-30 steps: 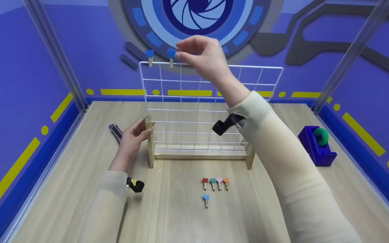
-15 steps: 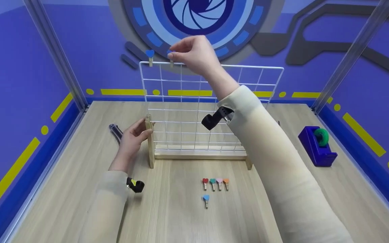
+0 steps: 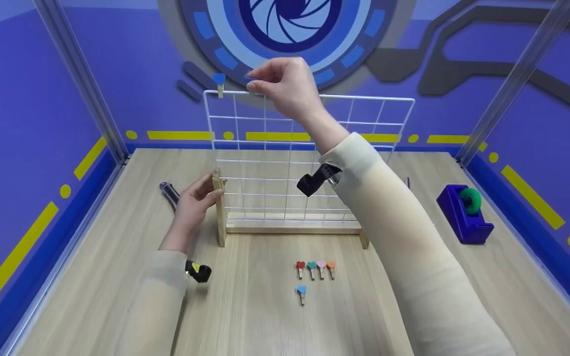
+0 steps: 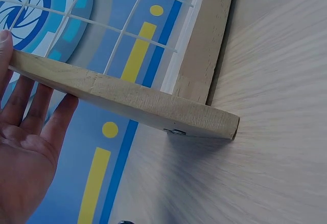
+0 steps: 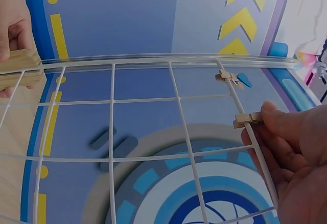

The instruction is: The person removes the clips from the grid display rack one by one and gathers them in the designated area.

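Closest on my head camera, two cream sleeves point(image 3: 403, 237) reach in over the table point(image 3: 245, 306). Between them lies a loose blue clip point(image 3: 302, 295), heart-topped, and just beyond it a row of four: a red clip point(image 3: 301, 270), a teal clip point(image 3: 312, 270), a pink clip point(image 3: 321, 269) and an orange clip point(image 3: 331, 270). Past that row a white wire grid point(image 3: 290, 161) stands upright in a wooden base point(image 3: 292, 230). I see the left hand point(image 3: 191, 207) gripping the left post point(image 3: 220, 217), thumb on one side, fingers on the other. A dark object point(image 3: 168, 192) lies beyond that hand, partly hidden, so I can't name it. Off to the right, apart from the grid, sits a purple tape dispenser point(image 3: 458, 222) with a green roll point(image 3: 471, 200). Up at the grid's top bar point(image 3: 364, 97), the right hand point(image 3: 290, 86) pinches a wooden clip point(image 5: 248, 119); my right wrist view shows it set across the bar, its outer end hidden by the thumb. Another blue-heart clip point(image 3: 219, 84) sits on that bar, near its left corner. Behind it all I have a blue wall point(image 3: 141, 69) with yellow dashes point(image 3: 179, 135) and a round lens graphic point(image 3: 292, 24)
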The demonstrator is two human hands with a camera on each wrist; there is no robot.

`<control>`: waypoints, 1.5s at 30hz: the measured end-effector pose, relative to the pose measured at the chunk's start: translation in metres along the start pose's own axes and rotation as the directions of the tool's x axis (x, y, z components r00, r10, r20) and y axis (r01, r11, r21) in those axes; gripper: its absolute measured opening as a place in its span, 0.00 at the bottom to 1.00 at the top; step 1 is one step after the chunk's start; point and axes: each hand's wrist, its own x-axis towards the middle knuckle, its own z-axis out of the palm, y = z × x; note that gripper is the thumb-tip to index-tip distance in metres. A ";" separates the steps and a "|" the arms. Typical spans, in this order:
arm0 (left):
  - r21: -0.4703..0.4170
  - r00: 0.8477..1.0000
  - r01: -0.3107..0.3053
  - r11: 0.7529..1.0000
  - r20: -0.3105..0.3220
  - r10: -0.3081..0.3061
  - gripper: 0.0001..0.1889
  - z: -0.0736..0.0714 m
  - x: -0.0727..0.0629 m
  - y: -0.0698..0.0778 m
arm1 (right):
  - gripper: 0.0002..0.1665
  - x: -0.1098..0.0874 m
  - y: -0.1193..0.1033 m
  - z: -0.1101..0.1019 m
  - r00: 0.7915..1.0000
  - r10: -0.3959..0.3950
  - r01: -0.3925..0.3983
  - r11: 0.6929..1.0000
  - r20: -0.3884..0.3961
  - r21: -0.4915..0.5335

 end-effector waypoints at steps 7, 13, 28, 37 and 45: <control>0.010 1.000 -0.008 1.000 -0.012 0.008 0.33 0.000 0.001 0.000 | 0.09 -0.004 0.006 0.001 0.992 -0.093 0.106 0.981 -0.087 0.163; -0.008 1.000 -0.007 1.000 -0.011 0.007 0.32 0.000 0.001 0.000 | 0.11 -0.017 0.012 0.001 0.968 -0.207 0.238 0.937 -0.143 0.257; -0.016 1.000 0.008 1.000 0.001 -0.008 0.33 -0.001 0.002 0.000 | 0.14 -0.072 0.043 -0.008 0.988 -0.147 0.151 0.920 -0.038 0.362; -0.001 1.000 -0.005 1.000 -0.007 0.005 0.34 -0.001 0.003 0.000 | 0.14 -0.105 0.071 -0.012 0.988 -0.153 0.138 0.926 0.016 0.352; 0.017 1.000 -0.012 1.000 -0.014 0.012 0.33 -0.001 0.004 -0.002 | 0.14 -0.127 0.094 -0.013 0.992 -0.107 0.077 0.931 0.066 0.357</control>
